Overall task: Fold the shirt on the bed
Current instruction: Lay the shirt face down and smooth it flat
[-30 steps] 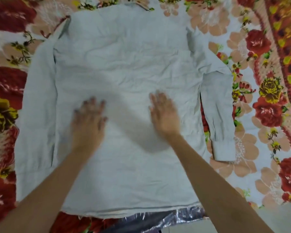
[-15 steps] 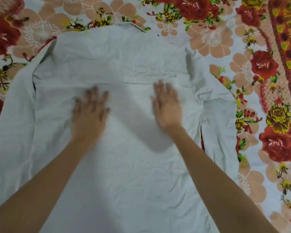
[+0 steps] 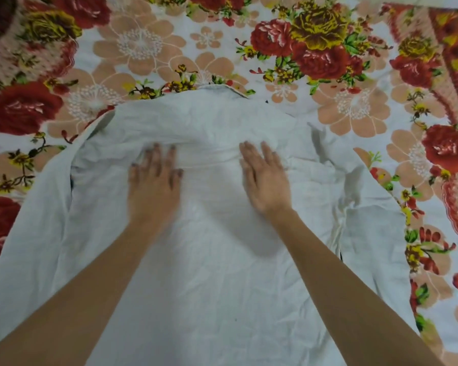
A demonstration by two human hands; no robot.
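A pale grey long-sleeved shirt (image 3: 212, 273) lies spread back-up on the bed, collar at the far end. Its sleeves run down both sides of the body. My left hand (image 3: 155, 180) lies flat on the upper back, fingers straight and pointing away from me. My right hand (image 3: 265, 178) lies flat beside it, a hand's width to the right. The cloth bunches into a crosswise ridge just beyond both sets of fingertips. Both hands are slightly blurred.
The bed carries a floral sheet (image 3: 328, 62) with red roses and peach flowers, showing on the far side and along both flanks of the shirt. A red and orange patterned border (image 3: 455, 62) runs down the far right.
Both hands have slid up the shirt from its middle to the upper back, pushing a ridge of cloth ahead of them. The view has moved forward, so the hem has left the frame.
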